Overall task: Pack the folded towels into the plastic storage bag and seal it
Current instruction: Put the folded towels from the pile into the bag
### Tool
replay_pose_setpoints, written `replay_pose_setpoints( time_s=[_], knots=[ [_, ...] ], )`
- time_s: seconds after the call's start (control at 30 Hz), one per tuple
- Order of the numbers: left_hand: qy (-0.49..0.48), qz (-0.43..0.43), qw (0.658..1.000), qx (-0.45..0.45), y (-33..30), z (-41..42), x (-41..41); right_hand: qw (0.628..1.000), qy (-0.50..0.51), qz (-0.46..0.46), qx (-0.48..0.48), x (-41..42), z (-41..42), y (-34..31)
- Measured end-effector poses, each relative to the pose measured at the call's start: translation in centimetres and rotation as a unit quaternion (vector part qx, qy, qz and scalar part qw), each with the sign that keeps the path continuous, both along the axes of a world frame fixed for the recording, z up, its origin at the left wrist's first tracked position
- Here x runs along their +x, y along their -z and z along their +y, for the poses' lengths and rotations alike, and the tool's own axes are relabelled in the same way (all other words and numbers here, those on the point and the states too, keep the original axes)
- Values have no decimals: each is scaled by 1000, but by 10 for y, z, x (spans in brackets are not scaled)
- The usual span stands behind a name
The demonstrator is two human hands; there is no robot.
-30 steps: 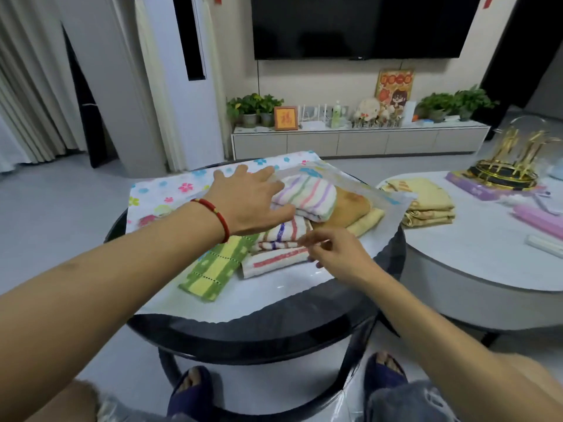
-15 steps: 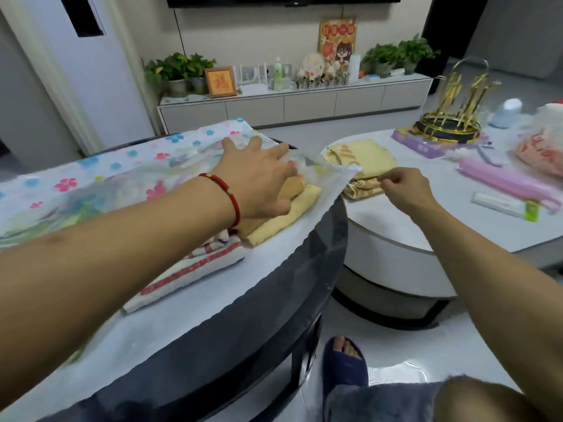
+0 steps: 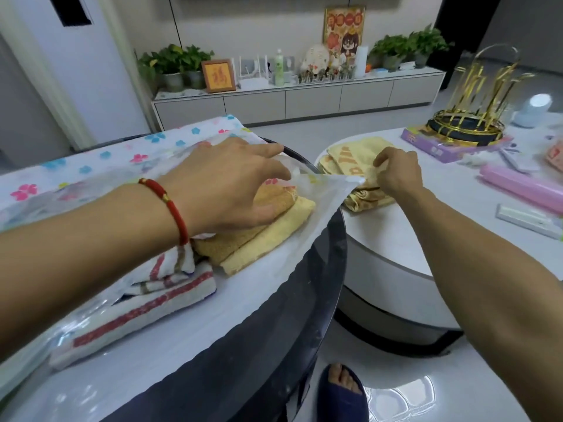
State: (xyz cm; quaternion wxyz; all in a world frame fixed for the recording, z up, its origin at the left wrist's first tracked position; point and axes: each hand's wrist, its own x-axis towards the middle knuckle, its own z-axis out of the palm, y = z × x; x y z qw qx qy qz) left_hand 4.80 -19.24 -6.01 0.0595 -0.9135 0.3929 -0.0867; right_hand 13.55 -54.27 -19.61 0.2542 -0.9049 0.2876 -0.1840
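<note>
Left hand (image 3: 231, 184) flat, fingers relaxed on bagged towels (image 3: 262, 226); right hand (image 3: 396, 172) fingers pinching yellow towel (image 3: 350, 159) beside plastic bag (image 3: 304, 239).

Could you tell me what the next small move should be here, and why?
Probably lift the yellow folded towel off the white table and carry it to the plastic bag. The right hand pinches that towel, and the left hand rests at the bag's mouth over the packed towels.
</note>
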Motion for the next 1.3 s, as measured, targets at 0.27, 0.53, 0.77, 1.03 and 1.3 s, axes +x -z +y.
replay_pose_setpoints(
  time_s=[0.27, 0.53, 0.77, 1.03, 1.3],
  knots=[
    [-99, -45, 994, 14, 2, 86, -57, 960, -105, -124, 228, -117, 36, -77],
    [-202, -16, 979, 34, -34, 169, -101, 913, -302, -41, 272, -263, 116, -151],
    [-196, 64, 973, -101, -96, 204, -108, 785, -470, 36, 401, -276, 275, -163],
    [-209, 87, 962, -152, -123, 201, -100, 739, -380, -207, 516, -205, 442, -116],
    [-209, 74, 964, -144, -96, 195, -89, 899, -396, -65, 175, -193, 457, -35]
  ],
)
